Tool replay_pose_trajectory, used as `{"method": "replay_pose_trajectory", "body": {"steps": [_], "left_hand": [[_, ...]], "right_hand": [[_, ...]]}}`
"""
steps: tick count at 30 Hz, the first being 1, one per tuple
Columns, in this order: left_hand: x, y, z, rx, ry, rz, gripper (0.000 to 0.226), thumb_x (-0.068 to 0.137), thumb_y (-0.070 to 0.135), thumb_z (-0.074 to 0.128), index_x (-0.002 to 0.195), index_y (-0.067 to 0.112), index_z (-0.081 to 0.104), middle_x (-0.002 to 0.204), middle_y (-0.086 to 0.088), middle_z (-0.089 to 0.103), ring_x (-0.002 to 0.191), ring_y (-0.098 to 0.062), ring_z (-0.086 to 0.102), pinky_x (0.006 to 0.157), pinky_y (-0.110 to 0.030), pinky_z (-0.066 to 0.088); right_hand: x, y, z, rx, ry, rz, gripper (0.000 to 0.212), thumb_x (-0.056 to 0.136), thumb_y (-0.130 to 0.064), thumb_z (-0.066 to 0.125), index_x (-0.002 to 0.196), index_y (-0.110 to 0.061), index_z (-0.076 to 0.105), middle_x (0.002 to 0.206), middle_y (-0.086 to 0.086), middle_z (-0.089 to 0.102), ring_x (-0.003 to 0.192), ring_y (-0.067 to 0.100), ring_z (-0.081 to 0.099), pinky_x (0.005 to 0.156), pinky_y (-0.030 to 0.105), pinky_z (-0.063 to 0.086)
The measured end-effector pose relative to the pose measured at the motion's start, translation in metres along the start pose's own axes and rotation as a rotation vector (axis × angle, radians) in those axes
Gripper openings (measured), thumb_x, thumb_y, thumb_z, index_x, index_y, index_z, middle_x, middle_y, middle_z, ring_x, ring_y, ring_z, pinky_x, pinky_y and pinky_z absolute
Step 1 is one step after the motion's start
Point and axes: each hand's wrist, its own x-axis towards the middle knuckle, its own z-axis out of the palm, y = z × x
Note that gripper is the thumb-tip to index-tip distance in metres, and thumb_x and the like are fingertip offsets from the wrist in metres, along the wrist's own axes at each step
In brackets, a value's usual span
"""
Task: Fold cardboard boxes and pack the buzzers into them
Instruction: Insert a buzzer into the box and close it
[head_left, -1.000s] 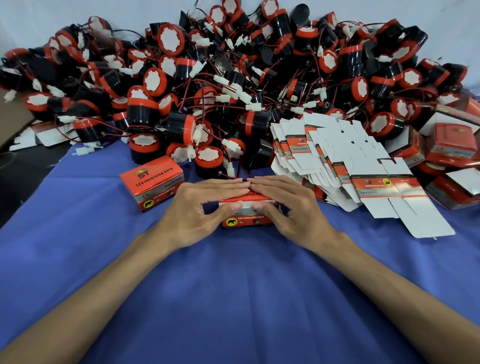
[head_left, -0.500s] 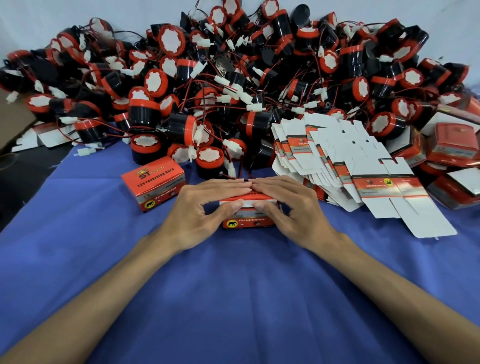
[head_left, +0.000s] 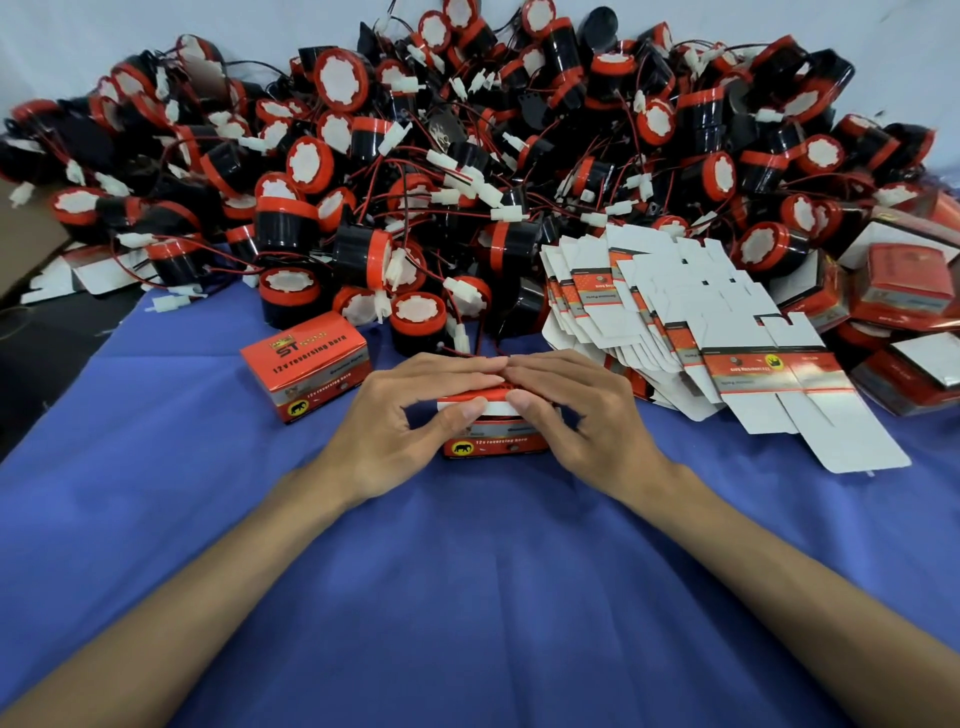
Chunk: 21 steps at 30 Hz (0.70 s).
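Note:
A small red cardboard box (head_left: 493, 444) stands on the blue cloth at the centre. My left hand (head_left: 400, 415) and my right hand (head_left: 576, 410) grip it from both sides, fingers laid over its top flap and thumbs pinching the white flap edge at the front. What is inside the box is hidden. A closed red box (head_left: 306, 364) sits just to the left. Behind lies a big heap of black-and-red buzzers (head_left: 467, 182) with wires and white plugs. A fanned stack of flat unfolded boxes (head_left: 701, 332) lies to the right.
More red boxes (head_left: 904, 306) pile up at the far right. The blue cloth (head_left: 467, 597) spreads open in front of my arms. A brown carton edge (head_left: 26, 260) and a dark surface sit at the far left.
My hands stay on the box. My thumbs have shifted a little along the front flap edge, pressing the top flap lower.

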Motion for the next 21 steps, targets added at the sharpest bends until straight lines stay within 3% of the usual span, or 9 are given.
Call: {"method": "replay_pose_trajectory", "body": {"steps": [6,9,14,18,21], "left_hand": [[-0.001,-0.004,0.001,0.133,-0.009,0.157,0.031,0.09,0.021,0.06,0.115,0.004,0.068,0.126,-0.004,0.063,0.121,-0.014,0.057,0.101,-0.032,0.046],[-0.001,-0.007,-0.002,0.213,-0.058,0.214,0.031,0.091,0.022,0.06,0.119,0.008,0.066,0.132,-0.001,0.059,0.126,-0.014,0.053,0.104,-0.032,0.044],[-0.003,-0.012,-0.007,0.284,-0.163,0.227,0.043,0.095,0.038,0.056,0.131,0.015,0.057,0.144,0.005,0.049,0.135,-0.012,0.043,0.11,-0.033,0.038],[-0.003,-0.015,-0.007,0.288,-0.167,0.239,0.042,0.095,0.031,0.058,0.134,0.017,0.054,0.148,0.003,0.046,0.137,-0.014,0.042,0.109,-0.039,0.041],[-0.004,-0.016,-0.006,0.219,-0.176,0.203,0.045,0.096,0.031,0.056,0.139,0.017,0.048,0.153,0.007,0.037,0.139,-0.014,0.039,0.111,-0.035,0.037]], "right_hand": [[-0.003,0.004,-0.001,-0.086,-0.045,-0.113,0.029,0.087,-0.02,0.067,0.102,0.005,0.072,0.106,0.016,0.071,0.095,0.031,0.069,0.085,0.039,0.055],[-0.004,0.005,-0.002,-0.122,-0.06,-0.153,0.03,0.088,-0.021,0.067,0.102,0.004,0.072,0.107,0.015,0.071,0.096,0.032,0.068,0.085,0.041,0.054],[-0.004,0.004,-0.005,-0.121,-0.099,-0.16,0.031,0.088,-0.022,0.066,0.105,0.005,0.07,0.109,0.016,0.07,0.098,0.031,0.067,0.088,0.04,0.053],[-0.004,0.002,-0.006,-0.126,-0.137,-0.137,0.041,0.088,-0.028,0.067,0.111,0.004,0.068,0.113,0.016,0.068,0.102,0.032,0.065,0.089,0.042,0.052],[-0.004,0.0,-0.007,-0.123,-0.182,-0.117,0.048,0.089,-0.032,0.064,0.121,0.004,0.063,0.12,0.016,0.066,0.106,0.034,0.063,0.09,0.044,0.052]]}}
